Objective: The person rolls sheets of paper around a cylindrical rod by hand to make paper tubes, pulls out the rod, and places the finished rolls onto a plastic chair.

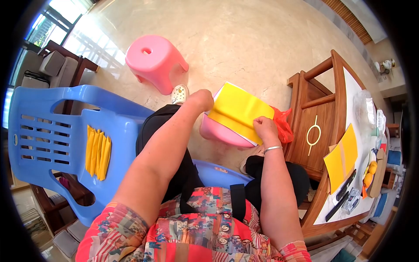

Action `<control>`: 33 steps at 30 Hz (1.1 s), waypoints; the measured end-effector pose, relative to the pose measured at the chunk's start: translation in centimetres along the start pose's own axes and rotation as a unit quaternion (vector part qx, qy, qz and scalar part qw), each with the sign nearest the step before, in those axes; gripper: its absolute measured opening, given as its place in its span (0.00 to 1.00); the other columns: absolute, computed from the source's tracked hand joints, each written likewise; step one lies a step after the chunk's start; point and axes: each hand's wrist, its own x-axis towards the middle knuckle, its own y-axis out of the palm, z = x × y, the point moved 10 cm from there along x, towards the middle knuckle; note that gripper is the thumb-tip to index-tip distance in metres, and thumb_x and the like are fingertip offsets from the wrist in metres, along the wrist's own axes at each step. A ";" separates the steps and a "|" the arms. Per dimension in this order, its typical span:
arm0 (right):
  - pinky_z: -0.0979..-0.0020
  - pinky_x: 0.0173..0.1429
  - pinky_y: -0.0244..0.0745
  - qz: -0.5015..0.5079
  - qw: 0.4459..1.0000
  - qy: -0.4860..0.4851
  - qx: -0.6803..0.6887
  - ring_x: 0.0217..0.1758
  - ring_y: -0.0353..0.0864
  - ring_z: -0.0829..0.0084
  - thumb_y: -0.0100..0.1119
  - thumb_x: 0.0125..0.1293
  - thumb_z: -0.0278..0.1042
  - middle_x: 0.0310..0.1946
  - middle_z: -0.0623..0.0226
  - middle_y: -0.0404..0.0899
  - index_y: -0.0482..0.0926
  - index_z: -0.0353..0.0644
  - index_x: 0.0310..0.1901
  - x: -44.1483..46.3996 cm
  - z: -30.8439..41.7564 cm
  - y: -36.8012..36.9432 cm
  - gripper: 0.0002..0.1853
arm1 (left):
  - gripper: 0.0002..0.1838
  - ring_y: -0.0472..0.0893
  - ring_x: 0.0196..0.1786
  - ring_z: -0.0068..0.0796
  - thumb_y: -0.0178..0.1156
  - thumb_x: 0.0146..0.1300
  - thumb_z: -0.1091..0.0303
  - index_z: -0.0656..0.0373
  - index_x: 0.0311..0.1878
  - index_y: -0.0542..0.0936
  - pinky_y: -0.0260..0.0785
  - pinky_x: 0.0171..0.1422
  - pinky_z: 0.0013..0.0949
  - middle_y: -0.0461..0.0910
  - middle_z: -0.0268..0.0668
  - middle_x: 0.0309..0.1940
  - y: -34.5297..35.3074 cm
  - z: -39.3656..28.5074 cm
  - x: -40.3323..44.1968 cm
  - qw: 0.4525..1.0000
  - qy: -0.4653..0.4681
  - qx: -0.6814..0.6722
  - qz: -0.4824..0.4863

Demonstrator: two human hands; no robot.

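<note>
A yellow paper sheet (239, 107) with a crease across it lies over a white sheet, whose edge shows along its sides. Beneath them is a pink stool (223, 134), between my knees. My left hand (202, 100) is closed at the sheet's left edge, its fingertips partly hidden. At the lower right edge my right hand (265, 129) pinches the yellow paper; a silver bangle circles that wrist. A red plastic bag (283, 125) sits just beyond the right hand, partly behind the paper.
Several folded yellow paper strips (98, 153) lie on a blue chair (78, 192) at my left. Another pink stool (155, 59) stands ahead. On my right, a wooden table (318, 222) holds yellow sheets (342, 159), scissors with black handles (341, 198) and oranges (369, 178).
</note>
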 end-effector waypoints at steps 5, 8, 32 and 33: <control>0.60 0.59 0.82 0.002 1.000 0.009 -0.001 0.52 0.88 0.55 0.64 0.67 0.40 0.47 0.54 0.89 0.90 0.44 0.45 -0.5 0.3 -0.7 0.12 | 0.16 0.85 0.59 0.51 0.60 0.62 0.70 0.63 0.49 0.88 0.78 0.64 0.44 0.86 0.56 0.54 1.4 -0.7 -0.1 0.997 0.015 0.011 0.081; 0.60 0.58 0.82 0.002 1.000 -0.011 0.029 0.52 0.88 0.56 0.64 0.67 0.38 0.46 0.53 0.89 0.90 0.43 0.45 0.2 -0.3 0.2 0.12 | 0.17 0.85 0.60 0.51 0.59 0.63 0.70 0.63 0.52 0.87 0.78 0.64 0.44 0.85 0.54 0.55 0.4 0.6 0.2 0.999 -0.021 -0.023 0.037; 0.60 0.57 0.82 0.003 0.999 -0.026 0.030 0.50 0.88 0.54 0.63 0.66 0.34 0.44 0.52 0.89 0.88 0.39 0.42 0.9 -0.5 1.1 0.10 | 0.12 0.85 0.53 0.44 0.63 0.61 0.67 0.52 0.45 0.90 0.77 0.60 0.42 0.88 0.40 0.45 -1.6 -8.5 -5.4 0.947 0.303 0.031 -0.102; 0.60 0.57 0.82 0.002 0.999 -0.024 0.031 0.50 0.88 0.54 0.63 0.66 0.35 0.44 0.52 0.89 0.88 0.39 0.41 0.9 -0.4 1.0 0.10 | 0.10 0.84 0.51 0.41 0.65 0.59 0.66 0.50 0.43 0.90 0.76 0.60 0.43 0.87 0.37 0.42 -0.8 -8.9 -5.5 0.941 0.317 0.060 -0.106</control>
